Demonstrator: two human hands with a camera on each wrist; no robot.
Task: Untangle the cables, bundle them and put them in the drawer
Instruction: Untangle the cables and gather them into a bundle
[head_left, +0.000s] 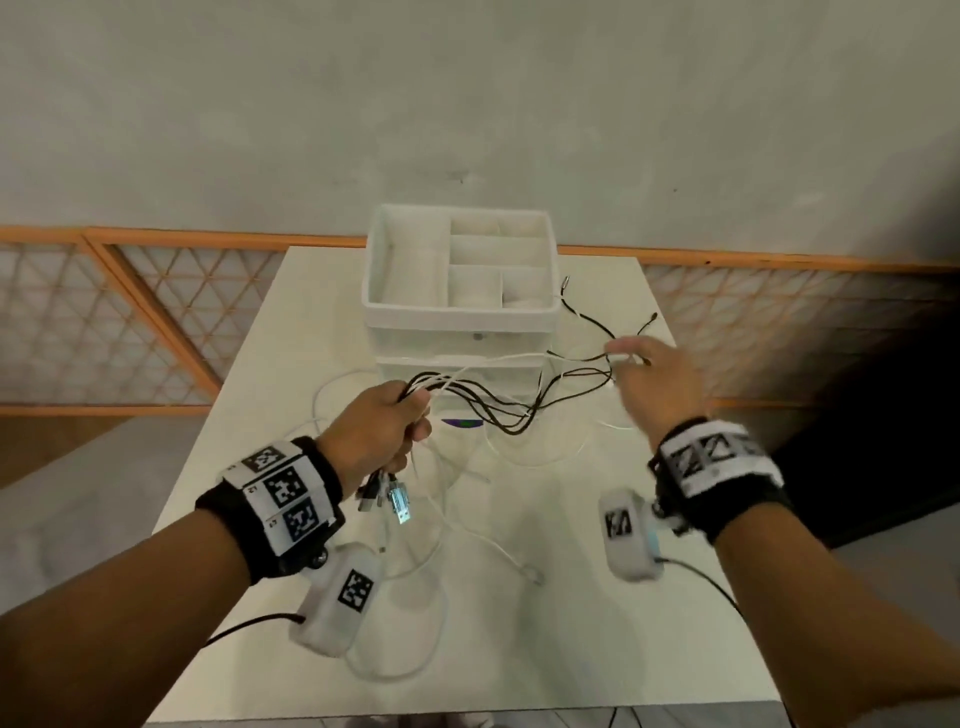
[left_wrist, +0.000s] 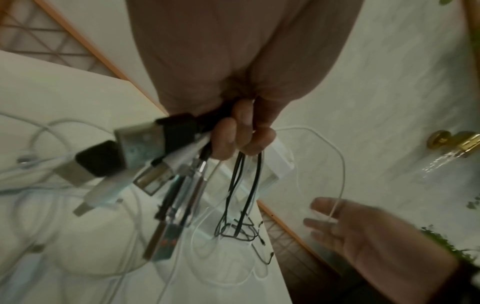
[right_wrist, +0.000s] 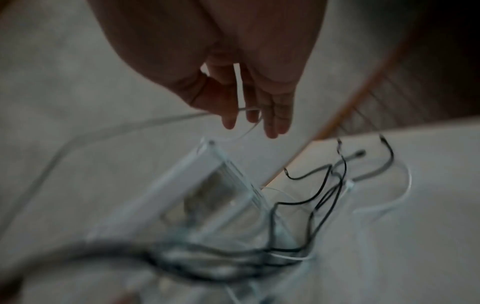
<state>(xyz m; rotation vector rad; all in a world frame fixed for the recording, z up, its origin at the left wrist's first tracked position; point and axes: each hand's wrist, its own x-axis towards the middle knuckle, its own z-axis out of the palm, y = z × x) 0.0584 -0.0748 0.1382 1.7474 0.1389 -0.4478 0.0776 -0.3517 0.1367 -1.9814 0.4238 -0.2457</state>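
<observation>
My left hand (head_left: 384, 421) grips a bunch of black and white cables (head_left: 498, 410) above the white table (head_left: 571, 649). Their USB plugs (head_left: 400, 501) hang below the fist; in the left wrist view the plugs (left_wrist: 140, 144) stick out beside the curled fingers (left_wrist: 241, 131). The black strands sag toward the small white drawer unit (head_left: 457, 338), whose two drawers look shut. My right hand (head_left: 654, 374) hovers right of the unit with fingers nearly straight, and one thin white cable (right_wrist: 155, 121) passes between the fingers (right_wrist: 228, 115). Black cable ends (right_wrist: 324, 195) lie on the table beyond.
The drawer unit has an open divided tray (head_left: 374, 291) on top. Loose white cable loops (head_left: 431, 613) lie on the near half of the table. An orange lattice railing (head_left: 104, 322) runs behind the table, and the table's right edge drops to a dark floor.
</observation>
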